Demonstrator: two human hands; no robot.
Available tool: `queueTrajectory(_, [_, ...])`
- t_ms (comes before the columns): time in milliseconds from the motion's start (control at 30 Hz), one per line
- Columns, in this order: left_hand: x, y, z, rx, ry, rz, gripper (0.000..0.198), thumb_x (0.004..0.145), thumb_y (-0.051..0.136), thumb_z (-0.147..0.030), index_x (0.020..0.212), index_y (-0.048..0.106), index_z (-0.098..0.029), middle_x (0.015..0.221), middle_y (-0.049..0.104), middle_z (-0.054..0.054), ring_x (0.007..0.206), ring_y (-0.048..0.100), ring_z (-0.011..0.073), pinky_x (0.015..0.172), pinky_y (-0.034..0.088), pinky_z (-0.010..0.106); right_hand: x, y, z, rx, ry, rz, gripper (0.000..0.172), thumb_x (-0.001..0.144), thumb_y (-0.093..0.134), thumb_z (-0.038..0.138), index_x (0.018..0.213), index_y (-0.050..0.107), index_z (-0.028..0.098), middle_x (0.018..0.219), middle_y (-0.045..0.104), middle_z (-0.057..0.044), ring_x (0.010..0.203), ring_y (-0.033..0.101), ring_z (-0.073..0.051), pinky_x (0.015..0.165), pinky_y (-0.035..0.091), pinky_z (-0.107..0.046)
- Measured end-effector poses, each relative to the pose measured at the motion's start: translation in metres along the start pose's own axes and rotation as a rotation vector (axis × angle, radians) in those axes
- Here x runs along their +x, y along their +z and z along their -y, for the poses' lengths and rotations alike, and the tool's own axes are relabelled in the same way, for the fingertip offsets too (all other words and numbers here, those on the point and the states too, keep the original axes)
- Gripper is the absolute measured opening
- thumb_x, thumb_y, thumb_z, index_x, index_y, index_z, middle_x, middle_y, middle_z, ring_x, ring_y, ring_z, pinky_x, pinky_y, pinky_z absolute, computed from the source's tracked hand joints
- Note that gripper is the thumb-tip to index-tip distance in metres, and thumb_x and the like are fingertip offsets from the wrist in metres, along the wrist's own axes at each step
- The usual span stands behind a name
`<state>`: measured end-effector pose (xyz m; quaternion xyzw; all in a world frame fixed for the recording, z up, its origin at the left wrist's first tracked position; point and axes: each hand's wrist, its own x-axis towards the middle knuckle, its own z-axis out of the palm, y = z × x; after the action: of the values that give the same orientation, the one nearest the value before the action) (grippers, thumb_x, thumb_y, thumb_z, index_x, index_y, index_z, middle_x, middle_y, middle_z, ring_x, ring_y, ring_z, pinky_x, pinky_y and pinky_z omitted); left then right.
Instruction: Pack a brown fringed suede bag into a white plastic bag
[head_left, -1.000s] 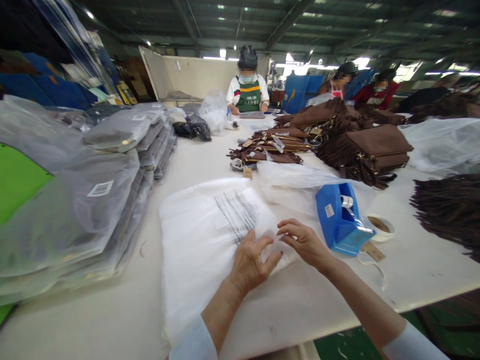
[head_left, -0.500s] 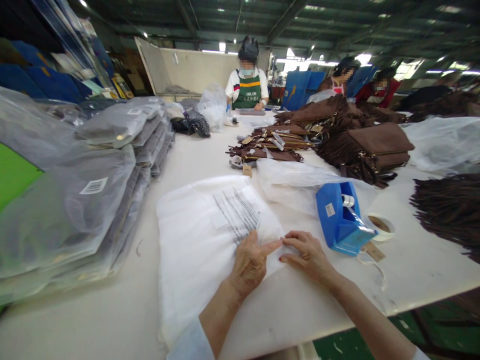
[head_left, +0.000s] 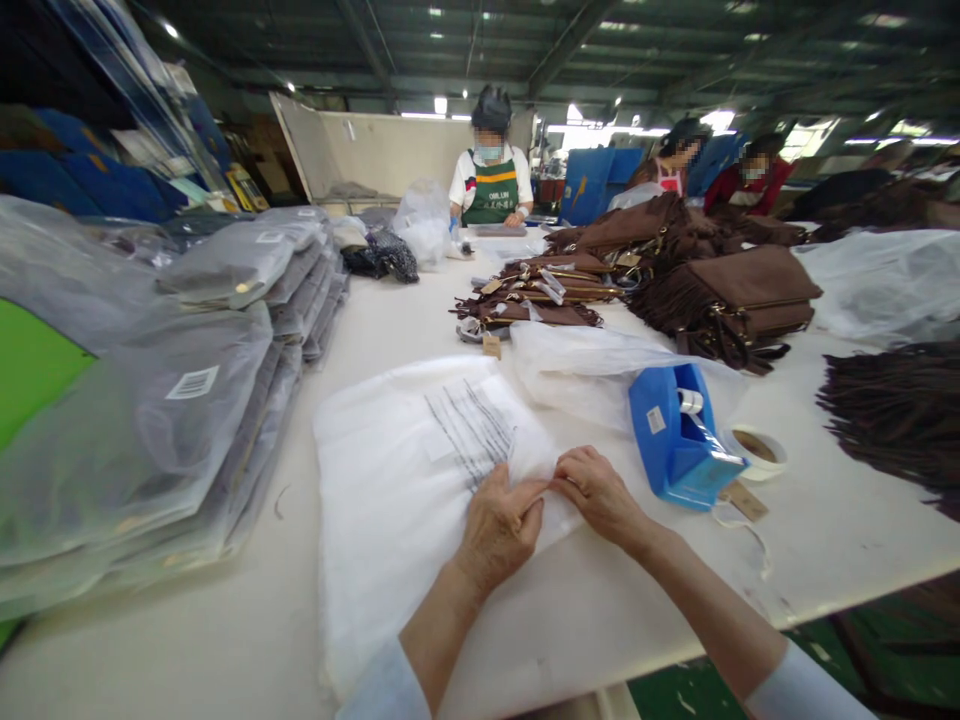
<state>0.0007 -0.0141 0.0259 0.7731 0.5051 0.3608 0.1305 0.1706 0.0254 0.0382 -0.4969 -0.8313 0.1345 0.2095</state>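
Observation:
A white plastic bag [head_left: 390,480] with lines of dark print lies flat on the table in front of me. My left hand [head_left: 497,525] rests on its right part, fingers bent and closed on the plastic, thumb and index pointing toward the other hand. At the bag's right edge, my right hand [head_left: 596,492] pinches the film between thumb and fingertips, almost touching my left fingers. What lies inside the bag is hidden. A blue tape dispenser [head_left: 664,440] with a roll of clear tape stands just right of my right hand.
Bagged grey items [head_left: 202,400] are stacked high at left. Brown fringed bags [head_left: 750,290] are heaped at back right, near loose clear plastic [head_left: 577,360]. A tape roll [head_left: 754,450] and a brown tag [head_left: 744,499] lie beside the dispenser. A co-worker [head_left: 491,180] stands across the table.
My right hand has drawn its fingers together into a pinch at the bag's edge and shifted slightly left. My left index finger, stretched out before, is now bent in.

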Motion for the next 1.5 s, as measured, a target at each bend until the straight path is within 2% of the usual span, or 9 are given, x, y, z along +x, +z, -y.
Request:
queueTrajectory(133, [-0.001,0.000,-0.003,0.011,-0.033,0.016,0.054,0.058,0.077,-0.041,0.108,0.062,-0.025,0.101,0.060,0.009,0.093,0.056,0.0263,0.083,0.050,0.044,0.006,-0.010,0.007,0.054,0.051,0.019,0.017,0.081,0.054,0.022,0.065,0.057,0.022,0.076,0.059,-0.002,0.079,0.053,-0.017,0.070,0.042,-0.029])
queueTrajectory(233, [-0.001,0.001,-0.004,0.043,-0.044,0.041,0.063,0.054,0.080,-0.040,0.111,0.060,-0.024,0.104,0.058,0.010,0.097,0.055,0.0286,0.085,0.049,0.046,0.009,-0.014,0.012,0.139,0.124,0.032,0.018,0.079,0.054,0.020,0.061,0.056,0.021,0.073,0.055,0.000,0.069,0.054,-0.014,0.063,0.040,-0.026])
queueTrajectory(500, [-0.001,-0.001,-0.004,0.081,-0.021,0.044,0.051,0.068,0.068,-0.023,0.118,0.054,-0.022,0.103,0.057,0.010,0.095,0.053,0.0251,0.086,0.049,0.043,0.014,-0.015,0.019,0.496,0.382,0.007,0.016,0.066,0.059,0.030,0.054,0.054,0.020,0.051,0.049,0.003,0.050,0.045,-0.011,0.050,0.035,-0.025])
queueTrajectory(700, [-0.001,-0.001,-0.006,0.076,-0.006,0.068,0.065,0.064,0.073,-0.036,0.123,0.051,-0.018,0.106,0.056,0.014,0.098,0.053,0.0293,0.088,0.047,0.046,0.009,-0.006,0.018,0.801,0.515,-0.037,0.030,0.062,0.059,0.047,0.065,0.051,0.018,0.057,0.053,0.002,0.051,0.049,-0.010,0.051,0.042,-0.026])
queueTrajectory(767, [-0.001,0.001,-0.004,0.085,0.022,0.058,0.054,0.071,0.067,-0.033,0.121,0.053,-0.016,0.105,0.056,0.015,0.098,0.053,0.0298,0.087,0.047,0.047,0.008,-0.005,0.018,0.835,0.516,-0.047,0.034,0.064,0.058,0.051,0.068,0.050,0.018,0.061,0.055,0.000,0.054,0.052,-0.011,0.054,0.044,-0.027])
queueTrajectory(867, [-0.001,0.004,0.001,0.062,0.034,-0.010,0.035,0.085,0.044,-0.019,0.118,0.056,-0.016,0.098,0.056,0.014,0.093,0.056,0.0250,0.082,0.050,0.041,0.003,-0.007,0.016,0.801,0.475,-0.045,0.034,0.071,0.053,0.052,0.078,0.055,0.018,0.064,0.058,-0.001,0.057,0.054,-0.012,0.057,0.045,-0.029])
queueTrajectory(1133, [-0.002,0.007,0.007,0.043,0.044,-0.032,0.046,0.086,0.036,-0.010,0.128,0.048,-0.027,0.093,0.052,0.009,0.088,0.055,0.0210,0.079,0.051,0.037,-0.025,-0.005,-0.009,0.401,0.223,-0.027,0.025,0.061,0.072,0.034,0.085,0.069,0.029,0.099,0.064,-0.004,0.098,0.053,-0.025,0.090,0.037,-0.043])
queueTrajectory(1267, [-0.003,0.006,0.006,0.081,0.067,-0.019,0.052,0.086,0.034,-0.009,0.131,0.041,-0.033,0.087,0.049,0.006,0.082,0.053,0.0191,0.076,0.052,0.034,-0.025,0.008,-0.012,0.248,0.176,-0.030,0.004,0.072,0.065,0.031,0.073,0.067,0.028,0.090,0.065,-0.002,0.089,0.055,-0.022,0.083,0.038,-0.042])
queueTrajectory(1500, [-0.003,0.006,0.007,0.102,0.093,-0.028,0.054,0.083,0.034,-0.006,0.130,0.043,-0.034,0.084,0.048,0.005,0.078,0.052,0.0183,0.074,0.052,0.033,-0.017,0.012,-0.009,0.050,0.069,-0.043,0.014,0.080,0.057,0.025,0.067,0.058,0.021,0.077,0.061,-0.002,0.076,0.055,-0.017,0.069,0.044,-0.031])
